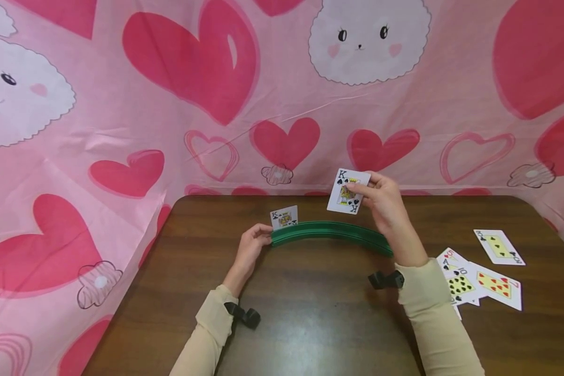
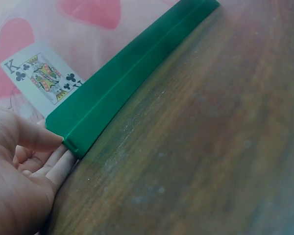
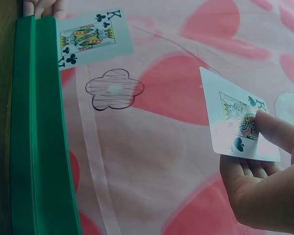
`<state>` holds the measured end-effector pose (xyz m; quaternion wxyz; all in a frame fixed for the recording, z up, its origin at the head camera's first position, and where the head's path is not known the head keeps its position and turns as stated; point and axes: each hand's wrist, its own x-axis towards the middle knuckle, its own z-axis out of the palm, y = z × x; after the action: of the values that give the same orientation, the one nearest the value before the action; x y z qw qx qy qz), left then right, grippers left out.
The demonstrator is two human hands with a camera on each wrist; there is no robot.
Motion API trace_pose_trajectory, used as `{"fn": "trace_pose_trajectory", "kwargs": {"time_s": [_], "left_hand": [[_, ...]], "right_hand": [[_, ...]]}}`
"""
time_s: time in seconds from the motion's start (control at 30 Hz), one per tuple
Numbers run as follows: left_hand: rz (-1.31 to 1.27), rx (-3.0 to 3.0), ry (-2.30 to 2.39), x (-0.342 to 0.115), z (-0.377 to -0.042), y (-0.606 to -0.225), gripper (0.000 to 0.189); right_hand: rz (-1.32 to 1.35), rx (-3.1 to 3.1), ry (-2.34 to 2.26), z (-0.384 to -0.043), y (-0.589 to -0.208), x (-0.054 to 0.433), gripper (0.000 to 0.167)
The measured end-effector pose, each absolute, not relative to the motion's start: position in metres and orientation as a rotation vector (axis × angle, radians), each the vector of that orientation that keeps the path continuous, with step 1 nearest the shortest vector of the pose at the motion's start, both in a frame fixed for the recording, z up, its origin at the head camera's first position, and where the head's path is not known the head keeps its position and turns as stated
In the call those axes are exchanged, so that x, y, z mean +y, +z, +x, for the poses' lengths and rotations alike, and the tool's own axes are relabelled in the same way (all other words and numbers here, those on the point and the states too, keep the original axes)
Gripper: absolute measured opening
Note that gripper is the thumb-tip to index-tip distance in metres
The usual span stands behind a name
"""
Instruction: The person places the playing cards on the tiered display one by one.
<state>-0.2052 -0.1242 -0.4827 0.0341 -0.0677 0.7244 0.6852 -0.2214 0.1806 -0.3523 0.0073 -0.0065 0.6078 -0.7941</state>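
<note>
Up in the air now with the king of spades (image 1: 345,201), pinched in the right grip (image 1: 386,203), thumb over its face, above the surface (image 1: 301,324) and apart from the curved green holder (image 1: 329,230). Down at the holder's left end, pinching it with the left grip (image 1: 251,248). Just beside that grip, on to the king of clubs (image 1: 284,215), standing in the holder, lower edge hidden by the green wall. Across to the right forearm and sleeve (image 1: 432,303), getting in the way of the holder's far end. Beyond, over to loose cards: ten of spades (image 1: 461,284) overlapping with seven of hearts (image 1: 500,288), plus a black-suited card (image 1: 498,246) lying apart. Behind, up to pink cloth (image 1: 301,94) with red hearts.
</note>
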Motion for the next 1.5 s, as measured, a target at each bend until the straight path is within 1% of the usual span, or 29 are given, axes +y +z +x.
{"fn": "trace_pose_trajectory", "kwargs": {"time_s": [0.17,0.5,0.8,1.1,1.5], "left_hand": [[-0.2,2.227,2.108,-0.125,-0.206,-0.482,0.026],[-0.19,2.214,2.096,-0.127,-0.207,-0.485,0.026],[-0.18,2.228,2.113,-0.126,-0.204,-0.483,0.026],[-0.17,2.221,2.12,-0.127,-0.203,-0.486,0.026],[-0.138,2.25,2.123,-0.127,-0.204,-0.486,0.025]], "right_hand": [[-0.016,1.958,-2.427,-0.221,-0.354,0.177,0.009],[0.008,1.999,-2.366,-0.219,-0.357,0.171,0.019],[-0.021,2.012,-2.338,-0.218,-0.36,0.165,0.014],[-0.036,2.032,-2.304,-0.218,-0.366,0.159,0.014],[-0.042,2.063,-2.239,-0.219,-0.368,0.152,0.031]]}}
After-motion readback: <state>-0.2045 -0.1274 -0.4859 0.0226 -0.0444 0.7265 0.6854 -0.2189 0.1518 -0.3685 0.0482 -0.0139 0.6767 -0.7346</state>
